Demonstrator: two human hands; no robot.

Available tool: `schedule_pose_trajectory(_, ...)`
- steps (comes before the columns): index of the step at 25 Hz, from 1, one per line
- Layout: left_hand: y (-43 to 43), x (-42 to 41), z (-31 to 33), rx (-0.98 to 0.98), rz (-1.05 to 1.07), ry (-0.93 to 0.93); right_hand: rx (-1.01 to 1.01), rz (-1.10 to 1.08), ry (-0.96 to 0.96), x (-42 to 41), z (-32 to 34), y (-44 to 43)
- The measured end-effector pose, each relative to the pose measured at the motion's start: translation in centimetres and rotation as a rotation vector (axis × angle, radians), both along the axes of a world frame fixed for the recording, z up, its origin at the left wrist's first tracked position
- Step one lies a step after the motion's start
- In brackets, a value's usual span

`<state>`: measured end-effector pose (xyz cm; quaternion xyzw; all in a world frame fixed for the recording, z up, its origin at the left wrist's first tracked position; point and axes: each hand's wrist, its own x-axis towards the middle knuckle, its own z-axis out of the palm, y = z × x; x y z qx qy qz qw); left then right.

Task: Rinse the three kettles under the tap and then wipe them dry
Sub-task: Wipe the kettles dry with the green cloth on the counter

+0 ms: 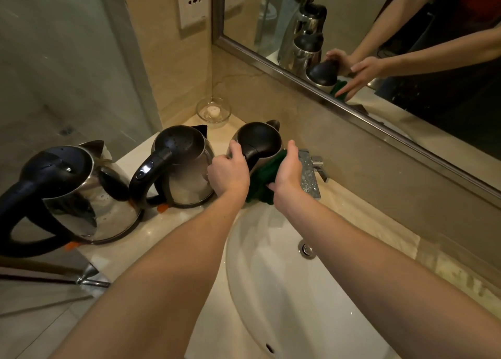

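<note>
Three in a row along the surface [151, 239] left of the sink [271, 291]: left kettle [81, 193], middle kettle [187, 169], right kettle [259, 141]. Left and middle ones stand upright, close together, handles toward the person, nobody touching them. Right kettle is at the back corner of the sink, just beside the tap [311, 171], spout pointing to the wall; its base is hidden, so cannot tell if it stands or is lifted. Left hand [230, 173] has its fingers curled round the kettle's left side, steadying it. Right hand [288, 173] lies flat with fingers fairly straight, pressing a green cloth [261, 181] against the kettle's right side, thumb up by the lid; the mirror view backs this. No water seen running from the tap, sink looks undisturbed. Judgement: rinsing looks finished, and drying is the step in hand, on the right kettle. Droplets show on the lids of the left and middle kettles and streaks on their steel, so those two probably need wiping yet. Roughly past halfway, two wipes left. Small glass dish [214, 110] sits in the corner behind, not involved.
</note>
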<state>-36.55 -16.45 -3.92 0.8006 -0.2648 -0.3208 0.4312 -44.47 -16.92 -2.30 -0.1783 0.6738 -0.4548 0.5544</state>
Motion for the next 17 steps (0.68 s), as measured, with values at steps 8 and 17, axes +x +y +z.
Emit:
schedule_pose_trajectory(8, 3.0, 2.8, 1.3, -0.043, -0.47, -0.309, 0.044, -0.017, -0.013, 2.0, -0.7, 4.6)
schedule_pose_trajectory(17, 7.0, 14.8, 3.5, -0.227, -0.69, -1.063, 0.129, 0.142, 0.209, 8.9, -0.3, 12.1)
